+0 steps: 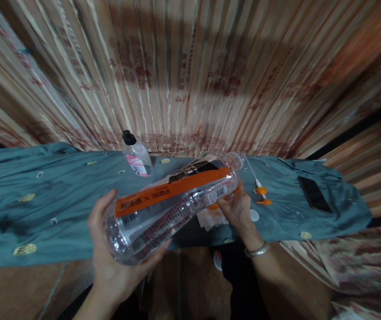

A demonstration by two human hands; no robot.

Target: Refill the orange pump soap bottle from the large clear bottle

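A large clear plastic bottle [177,195] with an orange label is held tilted over the cloth, its uncapped mouth pointing to the upper right. Around its base wraps my left hand [117,266], fingers on one side and thumb on the other. Near the neck, my right hand [239,206] grips it from below, partly hidden by the bottle. An orange pump head [262,195] with a long clear tube lies to the right of the bottle's mouth. Beside my right hand is a small white disc [254,215]. Under the bottle, a white paper-like piece with a ragged edge [210,221] shows partly.
A small clear bottle with a black cap [139,155] stands at the back, left of centre. A dark phone [314,194] lies on the right of the green cloth [67,222]. Behind hangs a striped, printed curtain [177,80].
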